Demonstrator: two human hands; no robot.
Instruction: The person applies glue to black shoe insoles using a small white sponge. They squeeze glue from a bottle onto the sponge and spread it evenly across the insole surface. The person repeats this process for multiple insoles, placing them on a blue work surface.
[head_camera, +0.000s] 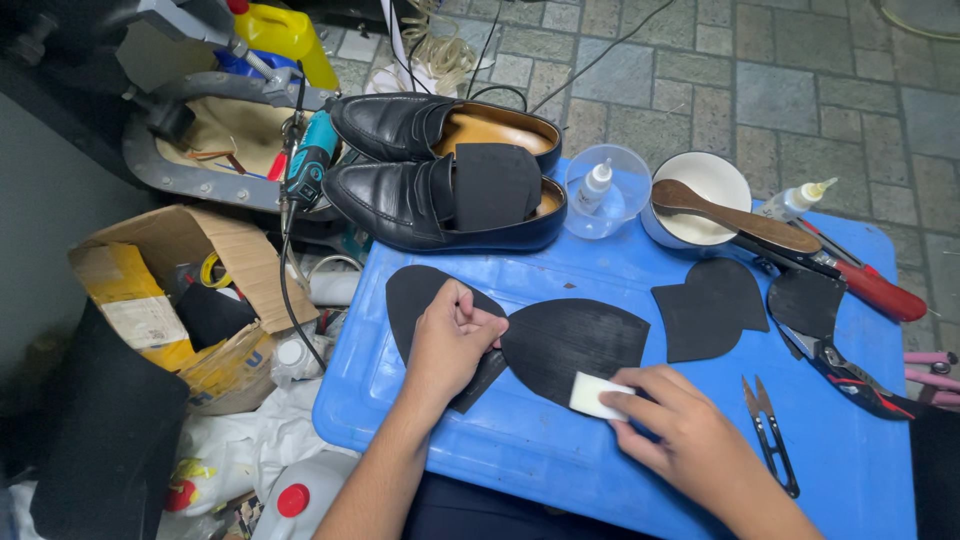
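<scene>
While my left hand (452, 335) presses flat on the black rubber half-sole (570, 338) at the blue lid's (560, 450) centre, my right hand (680, 430), at five o'clock, pinches a white sponge block (597, 396), which I should wipe evenly along its edge.

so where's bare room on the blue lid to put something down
Bare blue plastic lid shows right of the small thread snips, and along the near edge under the left hand. Crowded: the far edge with black leather loafers and white bowl.
</scene>
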